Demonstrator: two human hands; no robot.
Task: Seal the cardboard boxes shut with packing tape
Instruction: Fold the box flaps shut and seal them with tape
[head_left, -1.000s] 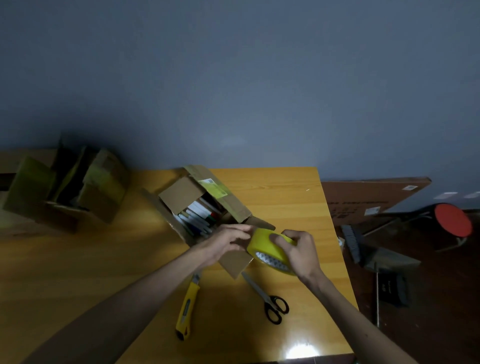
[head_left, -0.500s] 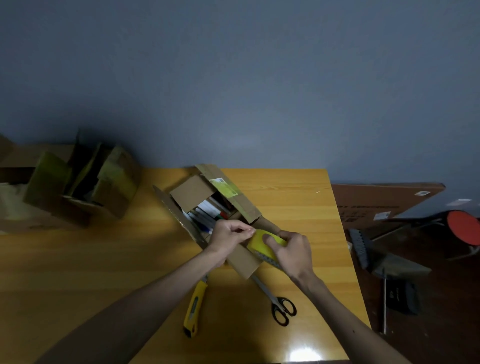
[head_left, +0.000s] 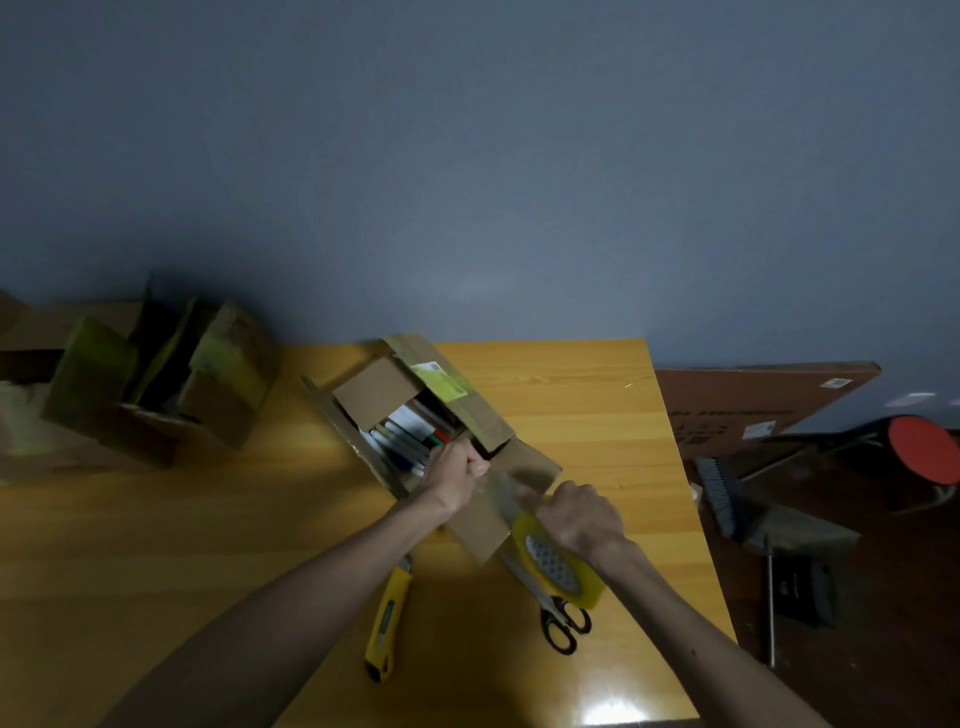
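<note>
An open cardboard box (head_left: 379, 397) holding pens and markers sits on the wooden table (head_left: 156, 545), its flaps spread outward. My right hand (head_left: 579, 517) grips a yellow roll of packing tape (head_left: 563, 569) just right of the box's near flap. A clear strip of tape (head_left: 501, 488) stretches from the roll up to my left hand (head_left: 457, 475), which pinches its free end over the box's near right corner.
A yellow utility knife (head_left: 387, 621) and black-handled scissors (head_left: 556, 608) lie on the table near my arms. Another open box (head_left: 161, 384) stands at the far left. Right of the table's edge are a flat carton (head_left: 748, 402), a red stool (head_left: 922, 449) and a broom.
My right hand has drawn the roll toward me and to the right, unrolling a strip of tape. My left hand has stayed at the box's corner with the tape end.
</note>
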